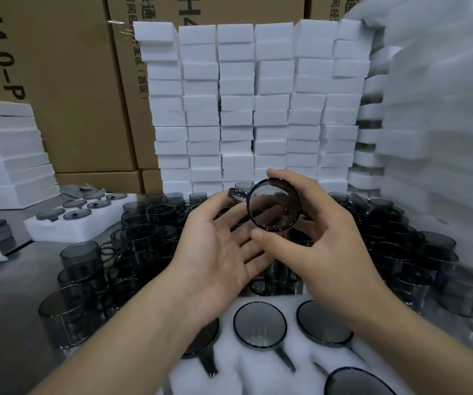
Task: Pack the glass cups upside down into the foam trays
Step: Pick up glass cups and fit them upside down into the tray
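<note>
A smoky grey glass cup (273, 205) with a side handle is held in the air above the middle of the table, lying on its side with one round end turned to the camera and its handle sticking out to the left. The right hand (323, 232) pinches it, thumb under the rim and fingers curled over the top. The left hand (218, 246) lies palm up with fingers loosely spread, its fingertips by the handle; contact there cannot be told. Just below the hands a white foam tray (258, 374) holds several matching cups upside down in its round pockets, among them an upturned grey cup (259, 326) with its handle in a slot. A crowd of loose grey glass cups (133, 243) stands beyond and on both sides of the tray on a dull grey metal table (10, 280). To the left lies a second white foam tray (44, 230) with cups in it. Behind rises a wall of stacked white foam blocks (258, 109), with brown printed cardboard boxes (58, 81) at the back and more white foam stacks (7, 155) at the left
</note>
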Motion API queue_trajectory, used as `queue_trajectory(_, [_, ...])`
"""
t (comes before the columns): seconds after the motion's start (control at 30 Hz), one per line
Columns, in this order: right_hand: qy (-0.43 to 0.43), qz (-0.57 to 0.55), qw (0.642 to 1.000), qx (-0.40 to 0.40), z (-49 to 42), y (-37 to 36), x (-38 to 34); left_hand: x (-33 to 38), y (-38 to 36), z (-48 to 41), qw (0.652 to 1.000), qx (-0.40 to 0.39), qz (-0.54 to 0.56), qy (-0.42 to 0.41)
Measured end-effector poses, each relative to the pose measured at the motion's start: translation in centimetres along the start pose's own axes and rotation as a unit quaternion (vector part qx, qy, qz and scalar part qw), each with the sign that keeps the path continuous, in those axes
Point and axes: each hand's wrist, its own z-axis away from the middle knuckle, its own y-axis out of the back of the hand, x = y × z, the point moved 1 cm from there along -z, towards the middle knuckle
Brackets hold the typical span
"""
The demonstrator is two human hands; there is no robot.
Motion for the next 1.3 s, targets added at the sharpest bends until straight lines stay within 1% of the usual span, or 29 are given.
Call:
queue_trajectory(0.07, [-0.004,0.006,1.000,0.009,0.0,0.0,0.0,0.2,-0.1,0.2,1.000,-0.004,0.013,-0.006])
queue_trajectory(0.13, [-0.029,-0.019,0.999,0.022,0.0,0.0,0.0,0.3,-0.4,0.5,1.000,-0.018,0.021,-0.007])
queue_trajectory(0.23, [-0.074,-0.090,0.991,0.070,-0.1,-0.1,-0.6,0.3,-0.9,0.7,1.000,-0.024,-0.013,-0.013])
queue_trajectory(0.3, [-0.083,-0.097,0.987,0.092,-0.2,0.0,-0.7,0.1,-1.1,0.7,0.999,-0.015,-0.041,-0.013])
queue_trajectory(0.33, [-0.096,-0.100,0.986,0.089,-0.2,0.0,-0.6,0.0,-1.2,0.6,0.999,-0.011,-0.049,-0.010])
queue_trajectory(0.43, [-0.188,-0.111,0.973,0.072,-0.3,0.2,-0.2,-0.3,-1.1,0.6,0.999,-0.010,-0.052,0.015])
queue_trajectory(0.5, [-0.260,-0.125,0.953,0.087,-0.4,0.5,0.5,-0.4,-1.1,0.6,0.998,-0.019,-0.041,0.032])
queue_trajectory(0.57, [-0.300,-0.137,0.940,0.092,-0.5,0.8,1.2,-0.4,-1.0,0.6,0.998,-0.031,-0.031,0.041])
queue_trajectory(0.63, [-0.315,-0.128,0.937,0.084,-0.5,0.8,1.4,-0.4,-1.0,0.6,0.998,-0.042,-0.030,0.047])
queue_trajectory(0.7, [-0.311,-0.126,0.939,0.079,-0.6,0.7,1.6,-0.5,-0.8,0.6,0.997,-0.043,-0.031,0.048])
queue_trajectory(0.8, [-0.278,-0.138,0.948,0.069,-0.6,0.7,1.4,-0.5,-0.6,0.4,0.999,-0.026,-0.028,0.036])
queue_trajectory(0.93, [-0.222,-0.121,0.967,-0.026,-0.5,0.4,1.5,-0.3,-0.3,0.2,0.999,0.007,-0.043,-0.012])
queue_trajectory(1.0, [-0.195,-0.110,0.974,-0.045,-0.4,0.2,1.3,-0.1,-0.1,0.1,0.999,0.023,-0.037,-0.033])
queue_trajectory(1.1, [-0.153,-0.096,0.983,-0.044,-0.2,0.1,0.9,0.0,-0.2,0.0,0.998,0.030,-0.034,-0.034])
queue_trajectory(1.23, [-0.138,-0.086,0.987,-0.003,-0.2,0.1,0.6,-0.1,0.0,-0.2,0.997,0.041,-0.054,-0.037])
queue_trajectory(1.3, [-0.129,-0.074,0.989,0.002,-0.2,0.2,0.7,-0.2,0.1,-0.3,0.995,0.046,-0.071,-0.049])
